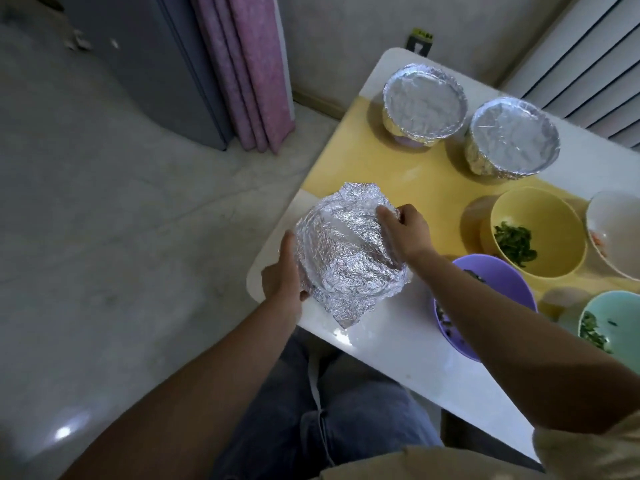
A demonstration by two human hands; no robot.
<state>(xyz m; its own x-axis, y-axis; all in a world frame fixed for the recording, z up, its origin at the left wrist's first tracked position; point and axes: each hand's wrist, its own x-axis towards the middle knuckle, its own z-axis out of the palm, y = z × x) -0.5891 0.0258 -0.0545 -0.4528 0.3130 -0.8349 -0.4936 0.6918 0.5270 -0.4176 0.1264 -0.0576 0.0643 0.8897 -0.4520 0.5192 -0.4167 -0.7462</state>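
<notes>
Subject of work: one foil-covered bowl (pixel 349 251), at the near left corner of the table (pixel 381 344), partly over the white edge and partly by the yellow mat (pixel 398 181). The foil is crumpled and loose. A flap hangs at the near side and another stands up at the far side. A round rim shows through the sheet, but the vessel itself is hidden.

Hands: the two are apart, one on each flank of the bowl. The left hand (pixel 282 275) cups the left side, its thumb lying along the foil and its fingers curled under the edge. The right hand (pixel 405 233) grips the far right rim, fingers bent down over the foil there. Both are closed on the same item.

Other items on the table:
- Two finished foil-wrapped bowls, one at the far end (pixel 424 103) and a second just to its right (pixel 512 136). Both are drawn tight and smooth on top.
- A yellow bowl (pixel 557 216) holding chopped greens (pixel 512 245).
- A purple bowl (pixel 491 275), partly behind the right forearm. Its contents are dark and unclear.
- A teal bowl (pixel 620 306) with green pieces, cut off by the frame.
- A white bowl (pixel 613 220) at the right edge.

Surroundings: the person is seated, with jeans (pixel 346 410) visible below the table edge. A pink curtain (pixel 249 71) hangs beside a grey cabinet (pixel 149 64).
</notes>
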